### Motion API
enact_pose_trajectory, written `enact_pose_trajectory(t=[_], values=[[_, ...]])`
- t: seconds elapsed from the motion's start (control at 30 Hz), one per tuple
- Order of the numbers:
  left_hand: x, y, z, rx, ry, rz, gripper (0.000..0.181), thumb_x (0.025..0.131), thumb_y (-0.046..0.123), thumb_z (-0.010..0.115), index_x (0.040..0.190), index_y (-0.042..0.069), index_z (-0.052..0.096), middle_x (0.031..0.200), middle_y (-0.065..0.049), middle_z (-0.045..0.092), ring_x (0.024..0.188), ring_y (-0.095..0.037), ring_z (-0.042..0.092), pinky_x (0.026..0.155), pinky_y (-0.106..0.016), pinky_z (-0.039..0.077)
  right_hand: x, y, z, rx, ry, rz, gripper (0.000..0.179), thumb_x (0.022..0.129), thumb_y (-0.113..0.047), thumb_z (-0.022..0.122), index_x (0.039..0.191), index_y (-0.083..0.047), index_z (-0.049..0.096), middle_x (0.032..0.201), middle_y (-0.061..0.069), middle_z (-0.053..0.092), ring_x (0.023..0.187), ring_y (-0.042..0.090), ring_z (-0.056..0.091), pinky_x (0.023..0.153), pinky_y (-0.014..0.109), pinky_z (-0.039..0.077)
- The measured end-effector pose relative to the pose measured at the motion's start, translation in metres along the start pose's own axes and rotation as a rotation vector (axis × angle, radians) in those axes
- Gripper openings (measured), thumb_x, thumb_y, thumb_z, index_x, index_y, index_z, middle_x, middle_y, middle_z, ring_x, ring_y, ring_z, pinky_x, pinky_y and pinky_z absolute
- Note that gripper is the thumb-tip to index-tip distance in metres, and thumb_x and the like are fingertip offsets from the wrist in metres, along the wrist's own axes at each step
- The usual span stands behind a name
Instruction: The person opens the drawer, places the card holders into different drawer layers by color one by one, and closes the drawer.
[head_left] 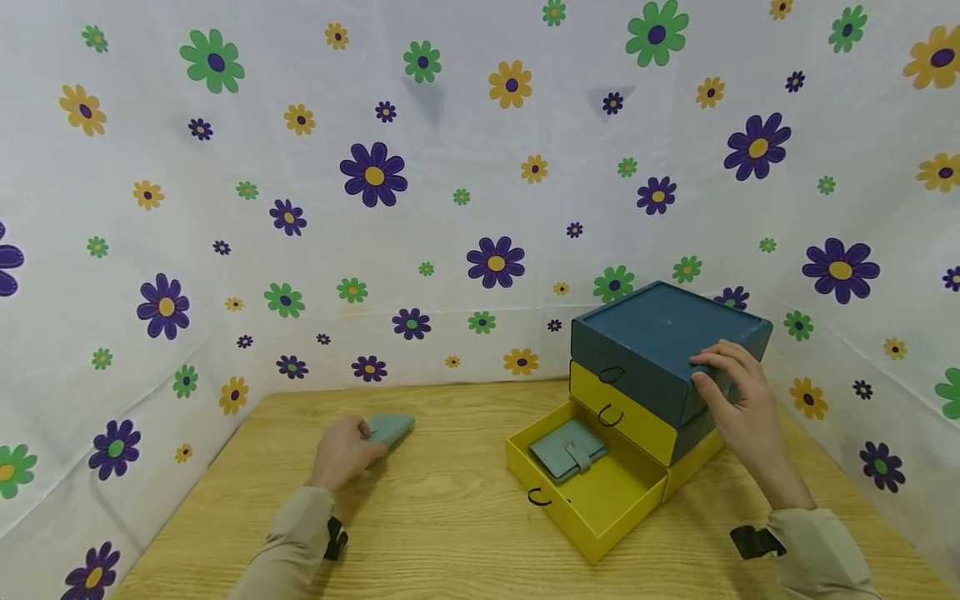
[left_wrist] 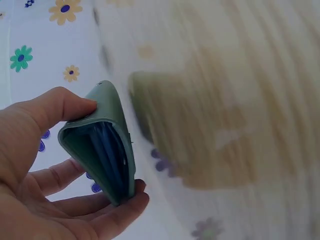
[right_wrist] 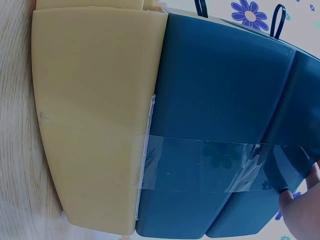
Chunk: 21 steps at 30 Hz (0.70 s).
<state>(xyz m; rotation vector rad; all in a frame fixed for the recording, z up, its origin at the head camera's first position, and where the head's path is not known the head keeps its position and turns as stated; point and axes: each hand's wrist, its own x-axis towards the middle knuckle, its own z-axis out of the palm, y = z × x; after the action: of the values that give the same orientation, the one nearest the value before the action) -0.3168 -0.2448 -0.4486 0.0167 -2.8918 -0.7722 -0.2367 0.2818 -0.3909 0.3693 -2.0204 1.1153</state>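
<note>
Thumb and fingers of my left hand (head_left: 347, 454) grip a pale green wallet (head_left: 392, 427) at the table's left. The left wrist view has this folded wallet (left_wrist: 102, 135) end-on, with dark blue inner leaves between its covers. My right hand (head_left: 742, 408) rests at the upper right edge of a stacked drawer unit (head_left: 667, 325), its fingers over the blue top and its thumb against the side. The bottom yellow drawer (head_left: 622, 492) is pulled out. Inside lies another pale green wallet (head_left: 566, 450) with a snap strap.
Above the pulled-out drawer are a closed yellow drawer (head_left: 618, 408) and a closed blue one (head_left: 626, 371), each with a black loop. Clear tape (right_wrist: 210, 165) crosses the unit's side. A flower-print sheet (head_left: 450, 250) surrounds the wooden table (head_left: 442, 517).
</note>
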Motion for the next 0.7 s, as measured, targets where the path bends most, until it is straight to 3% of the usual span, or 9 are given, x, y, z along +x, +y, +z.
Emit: enact_pose_trajectory(t=[0.33,0.7], values=[[-0.005,0.037,0.012,-0.103,0.036,0.078,0.035,0.075,0.021,0.074,0.102,0.000,0.066,0.109,-0.022,0.068,0.080,-0.024,0.059,0.065,-0.032,0.050,0.000,0.002,0.001,-0.005,0.007,0.005,0.021,0.093,0.002,0.062,0.113,-0.001,0.067,0.125,0.010,0.053,0.139,0.008,0.032,0.110,0.012,0.019],[-0.026,0.090,0.021,-0.219,0.091,0.183,0.032,0.075,0.021,0.078,0.102,0.006,0.069,0.104,-0.018,0.071,0.076,-0.019,0.063,0.065,-0.031,0.054,0.000,0.002,0.001,0.000,0.009,-0.005,0.021,0.093,0.002,0.062,0.113,-0.001,0.067,0.124,0.009,0.054,0.139,0.012,0.033,0.111,0.014,0.019]])
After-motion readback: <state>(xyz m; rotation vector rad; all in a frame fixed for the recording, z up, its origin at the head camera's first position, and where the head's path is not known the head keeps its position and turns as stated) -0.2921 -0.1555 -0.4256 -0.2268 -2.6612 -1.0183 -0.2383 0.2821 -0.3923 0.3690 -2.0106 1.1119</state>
